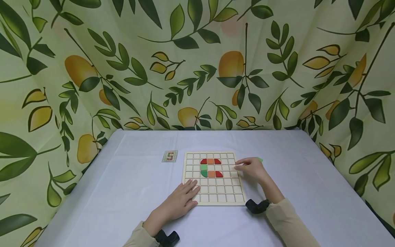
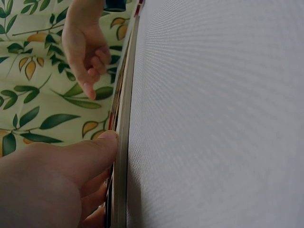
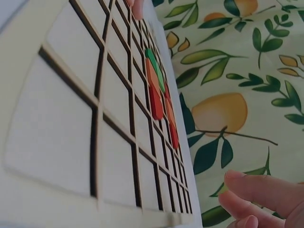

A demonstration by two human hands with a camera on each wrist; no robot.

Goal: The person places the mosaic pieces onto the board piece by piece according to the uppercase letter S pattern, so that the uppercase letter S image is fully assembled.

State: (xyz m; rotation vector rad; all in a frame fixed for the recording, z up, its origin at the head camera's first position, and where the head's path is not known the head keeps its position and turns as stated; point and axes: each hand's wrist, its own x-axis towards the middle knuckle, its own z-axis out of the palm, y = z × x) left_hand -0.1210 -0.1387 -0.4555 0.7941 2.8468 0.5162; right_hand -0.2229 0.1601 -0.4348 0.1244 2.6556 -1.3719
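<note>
A white grid board [image 1: 204, 198] with a pale wooden frame lies on the table. Red, orange and green tiles [image 1: 211, 161] fill several cells in its upper middle, the corner ones rounded. My left hand [image 1: 179, 200] rests on the board's lower left, fingers spread; its thumb [image 2: 97, 151] lies along the edge in the left wrist view. Over the board's right edge hovers my right hand [image 1: 253, 170], index finger and thumb reaching toward the grid with nothing visible between them. A green piece [image 1: 260, 159] peeks out behind that hand, mostly hidden.
A small card [image 1: 169, 156] with a coloured grid pattern lies left of the board. White cloth covers the table [image 1: 123, 185]. A leaf-and-fruit printed curtain [image 1: 197, 68] stands behind and at both sides. Each wrist carries a black camera mount [image 1: 257, 206].
</note>
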